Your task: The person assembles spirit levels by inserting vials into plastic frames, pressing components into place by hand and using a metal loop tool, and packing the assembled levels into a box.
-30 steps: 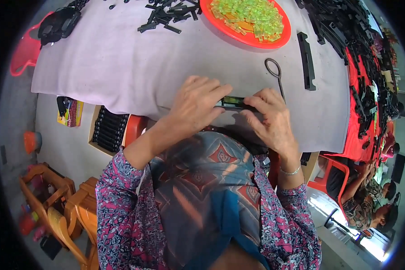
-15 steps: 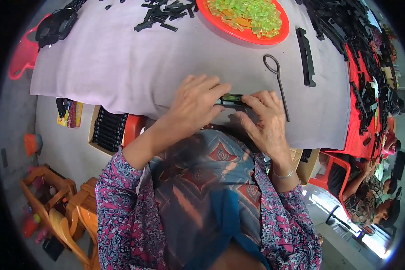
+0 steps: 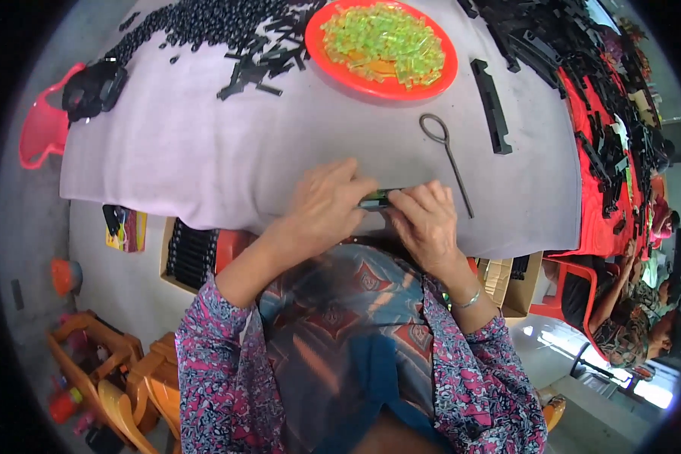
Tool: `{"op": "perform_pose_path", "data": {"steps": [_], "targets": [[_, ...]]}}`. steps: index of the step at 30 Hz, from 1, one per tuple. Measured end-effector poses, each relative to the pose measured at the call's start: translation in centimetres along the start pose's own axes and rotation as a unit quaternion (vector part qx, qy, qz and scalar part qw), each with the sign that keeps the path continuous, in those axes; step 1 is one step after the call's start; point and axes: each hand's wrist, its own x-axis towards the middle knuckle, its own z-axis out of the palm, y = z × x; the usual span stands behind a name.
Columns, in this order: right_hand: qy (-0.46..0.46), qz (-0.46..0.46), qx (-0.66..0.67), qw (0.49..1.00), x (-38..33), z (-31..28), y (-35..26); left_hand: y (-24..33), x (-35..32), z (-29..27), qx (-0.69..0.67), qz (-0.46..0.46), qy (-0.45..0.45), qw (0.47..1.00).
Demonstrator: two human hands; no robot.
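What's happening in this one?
A person is handling a small dark piece with green showing in it, near the front edge of a cloth-covered table. The right hand grips its right end; the left hand is at the other end, its exact grip hard to see. Beyond the hands stands a red plate of yellow-green pieces, with a looped metal rod and a notched black bar lying to the right.
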Motion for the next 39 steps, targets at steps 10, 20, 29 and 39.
{"op": "perform_pose_path", "data": {"steps": [10, 20, 29, 39], "targets": [[0.037, -0.003, 0.034, 0.999, -0.3, -0.1, -0.1, 0.1, 1.8, -0.4, 0.006, -0.003, -0.114, 0.993], [0.042, -0.004, 0.033, 0.999, -0.6, 0.5, 0.3, -0.1, 3.6, -0.7, 0.0, -0.019, -0.208, 0.978], [0.039, -0.015, 0.011, 0.999, -1.3, 1.1, -0.1, -0.9, 1.9, 0.1, -0.003, 0.003, -0.165, 0.986], [0.03, -0.002, -0.024, 0.999, 0.2, 1.4, 0.3, -1.0, 1.6, -1.0, -0.054, 0.004, -0.035, 0.998]]}}
